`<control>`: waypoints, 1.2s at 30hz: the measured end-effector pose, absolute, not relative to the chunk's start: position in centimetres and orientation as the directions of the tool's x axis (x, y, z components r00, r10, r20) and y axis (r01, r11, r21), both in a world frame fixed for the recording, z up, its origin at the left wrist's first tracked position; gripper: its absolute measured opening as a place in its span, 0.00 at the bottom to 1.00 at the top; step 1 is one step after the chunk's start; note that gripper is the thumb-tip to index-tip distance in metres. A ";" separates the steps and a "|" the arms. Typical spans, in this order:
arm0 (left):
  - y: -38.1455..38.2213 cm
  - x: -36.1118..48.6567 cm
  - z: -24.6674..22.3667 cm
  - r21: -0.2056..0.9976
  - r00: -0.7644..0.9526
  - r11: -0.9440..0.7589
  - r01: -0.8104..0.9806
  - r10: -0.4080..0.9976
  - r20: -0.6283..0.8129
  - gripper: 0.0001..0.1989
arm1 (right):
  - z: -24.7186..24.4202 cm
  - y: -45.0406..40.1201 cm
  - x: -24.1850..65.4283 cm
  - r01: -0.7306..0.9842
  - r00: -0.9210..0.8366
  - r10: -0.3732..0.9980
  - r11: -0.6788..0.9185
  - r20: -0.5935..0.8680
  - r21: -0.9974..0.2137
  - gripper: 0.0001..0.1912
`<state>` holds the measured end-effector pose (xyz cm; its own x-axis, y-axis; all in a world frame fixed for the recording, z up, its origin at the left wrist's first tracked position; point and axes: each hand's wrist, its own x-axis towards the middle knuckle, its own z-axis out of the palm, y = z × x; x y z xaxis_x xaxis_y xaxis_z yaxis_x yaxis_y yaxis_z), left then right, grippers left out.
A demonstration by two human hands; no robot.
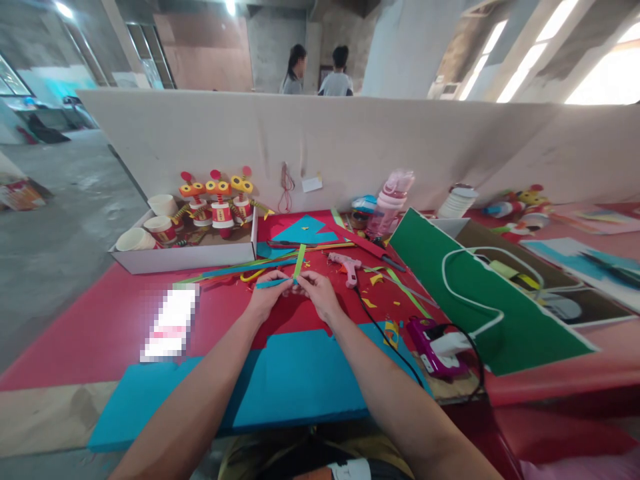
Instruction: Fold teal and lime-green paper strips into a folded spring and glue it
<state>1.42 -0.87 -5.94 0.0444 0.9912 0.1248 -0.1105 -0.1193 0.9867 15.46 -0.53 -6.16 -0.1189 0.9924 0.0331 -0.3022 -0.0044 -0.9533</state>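
My left hand is closed on a blue paper strip, which sticks out to the left from the fingers. My right hand meets it at the fingertips and pinches a light green paper strip that points away from me. The two strips come together between my fingers, where the exact join is hidden. A pink glue gun lies on the red table just right of my hands. More green and blue strips lie beyond my left hand.
A white box with paper cups and several red-and-yellow figures stands at the left. Blue sheets cover the near edge. A purple power strip and a green board are at the right. A pink bottle stands behind.
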 end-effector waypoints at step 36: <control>-0.3 0.7 -5.8 0.981 0.016 -0.058 -0.184 0.998 0.062 0.13 | -6.6 -0.2 15.8 -0.358 -0.216 0.972 -0.164 -0.089 -0.919 0.14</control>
<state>0.69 -0.28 -5.78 0.0162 0.9979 0.0622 -0.1844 -0.0581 0.9811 15.77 -0.17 -6.65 -0.2158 0.9724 -0.0891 -0.3576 -0.1636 -0.9194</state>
